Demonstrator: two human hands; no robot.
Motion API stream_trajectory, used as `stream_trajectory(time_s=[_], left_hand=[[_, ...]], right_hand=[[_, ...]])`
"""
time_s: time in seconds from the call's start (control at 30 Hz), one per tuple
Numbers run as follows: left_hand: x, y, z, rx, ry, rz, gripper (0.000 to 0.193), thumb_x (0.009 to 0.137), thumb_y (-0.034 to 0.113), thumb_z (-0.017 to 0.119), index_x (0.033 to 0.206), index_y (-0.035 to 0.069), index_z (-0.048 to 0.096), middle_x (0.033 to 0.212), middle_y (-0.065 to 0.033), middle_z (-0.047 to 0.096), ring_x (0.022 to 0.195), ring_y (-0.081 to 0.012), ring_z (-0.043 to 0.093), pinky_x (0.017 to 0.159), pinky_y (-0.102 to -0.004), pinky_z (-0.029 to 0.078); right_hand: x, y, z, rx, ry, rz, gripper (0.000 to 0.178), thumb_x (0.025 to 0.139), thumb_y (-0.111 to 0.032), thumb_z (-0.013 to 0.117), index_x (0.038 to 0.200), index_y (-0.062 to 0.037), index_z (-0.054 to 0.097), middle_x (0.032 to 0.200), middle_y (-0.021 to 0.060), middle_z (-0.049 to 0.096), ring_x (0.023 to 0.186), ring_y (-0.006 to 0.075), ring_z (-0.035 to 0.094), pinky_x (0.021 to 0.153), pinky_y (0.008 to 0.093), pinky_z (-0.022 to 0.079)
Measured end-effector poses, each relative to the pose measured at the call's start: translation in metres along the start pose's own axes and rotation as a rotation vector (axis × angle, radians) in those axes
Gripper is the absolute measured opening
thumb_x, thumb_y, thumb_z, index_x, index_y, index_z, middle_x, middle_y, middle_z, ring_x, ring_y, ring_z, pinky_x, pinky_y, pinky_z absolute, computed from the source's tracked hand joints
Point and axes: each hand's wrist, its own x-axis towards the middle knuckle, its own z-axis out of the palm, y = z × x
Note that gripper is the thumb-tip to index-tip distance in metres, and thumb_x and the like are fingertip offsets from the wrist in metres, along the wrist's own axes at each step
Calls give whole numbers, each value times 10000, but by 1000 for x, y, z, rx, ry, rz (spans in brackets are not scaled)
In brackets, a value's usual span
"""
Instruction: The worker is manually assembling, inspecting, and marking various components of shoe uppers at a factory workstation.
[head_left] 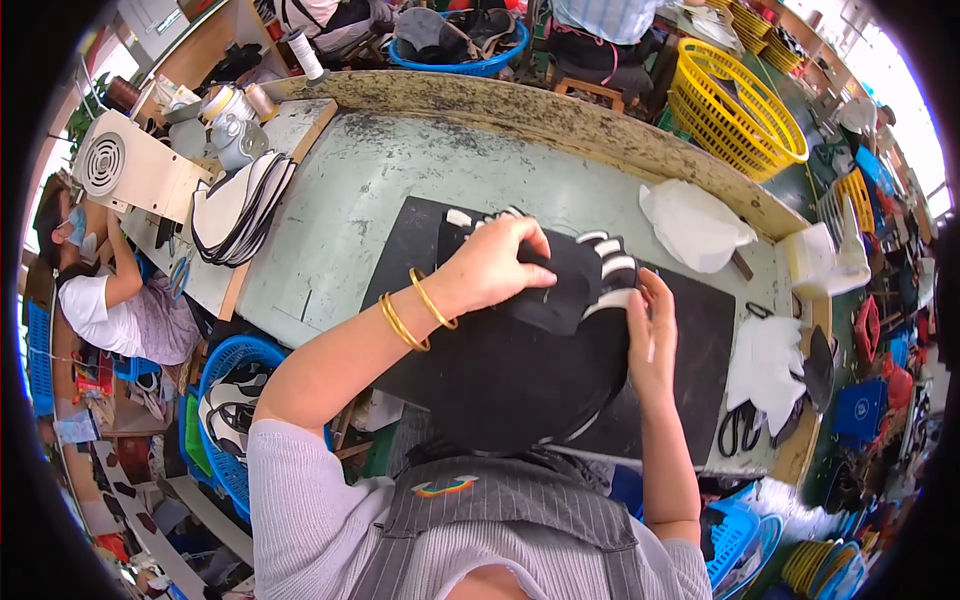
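A fan of black fabric pieces with white edges [617, 265] lies on a dark board [690, 330] in front of me. My left hand [500, 262], with gold bangles on its wrist, bends its fingers over a small flat black piece [555, 312] at the top, thumb and forefinger on it. What its other fingers touch is hidden. My right hand [652, 335] rests at the right edge of the fan, its fingers stretched and slightly apart. A large rounded black piece [520, 385] lies nearer my body, below both hands.
Crumpled white plastic [697, 222] lies at the back right, with black-handled scissors [740, 430] at the right edge. White-and-black cut pieces [240, 210] are stacked on the left. A blue basket [235, 350] stands beside the table; a co-worker [110, 290] sits further left.
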Motion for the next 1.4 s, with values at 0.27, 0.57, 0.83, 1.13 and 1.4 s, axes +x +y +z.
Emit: stream_trajectory(time_s=[0.27, 0.57, 0.83, 1.13, 1.4], left_hand=[[-35, 18, -8, -91, 415, 232, 197, 806, 69, 700, 901, 35, 532, 831, -12, 575, 785, -94, 531, 730, -248, 450], [-125, -76, -162, -422, 782, -63, 386, 753, 120, 753, 1053, -23, 558, 938, -89, 607, 815, -167, 572, 739, -294, 475], [-88, -84, -71, 492, 742, 253, 457, 748, 233, 740, 1082, -35, 581, 1067, -219, 590, 996, -359, 565, 867, -404, 463], [-83, -38, 27, 536, 306, 396, 774, 765, 553, 641, 1232, -44, 483, 1202, -188, 539, 1099, -340, 517, 937, -436, 393], [-164, -32, 77, 200, 676, 98, 822, 651, 315, 821, 1297, -3, 423, 1279, -165, 437, 1149, -344, 406, 974, -419, 355]], right_hand=[[-15, -2, 12, -98, 209, -133, 477, 980, -324, 451, 1316, 12, 412, 1245, 246, 509, 1171, 358, 482, 988, 389, 370], [-38, -22, -37, 248, 208, -101, 408, 994, -317, 430, 1218, 4, 543, 1100, 100, 599, 1003, 152, 547, 914, 285, 416], [-18, 9, 6, -204, 188, -164, 490, 883, -279, 603, 1215, 55, 467, 1166, 241, 542, 1093, 358, 532, 938, 398, 413], [-117, -35, 41, -234, 142, -363, 716, 771, -132, 732, 1316, 75, 316, 1265, 277, 409, 1186, 421, 388, 1016, 441, 316], [-103, -57, 11, -463, 178, -698, 491, 746, -13, 678, 1206, 46, 517, 1156, 202, 540, 1053, 337, 496, 896, 416, 407]])
